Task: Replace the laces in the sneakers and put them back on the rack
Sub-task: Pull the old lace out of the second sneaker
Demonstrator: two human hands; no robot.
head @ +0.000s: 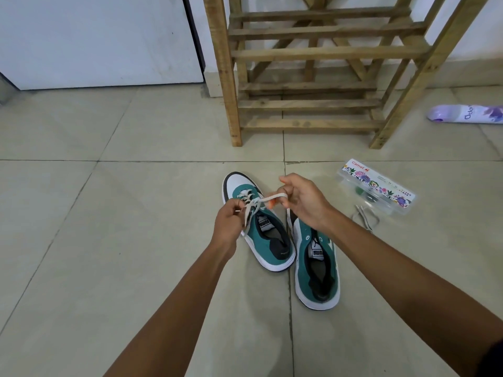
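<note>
On the tiled floor, both hands' fingers pinch a Puma sneaker's white lace.

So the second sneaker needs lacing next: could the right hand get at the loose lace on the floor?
Probably yes: the loose lace lies uncovered just beyond the right hand, but that hand first must release the lace end it pinches.

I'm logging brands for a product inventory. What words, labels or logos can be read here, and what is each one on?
"Camel" in red, on the clear plastic box with a floral label; its smaller print is too small to read.
"PUMA", seen upside down, on the tongue label of the teal and white left sneaker.
"PUMA", also upside down, on the insole of the teal and white right sneaker.
"Odo", cut off by the frame edge, on the purple and white spray can.
</note>
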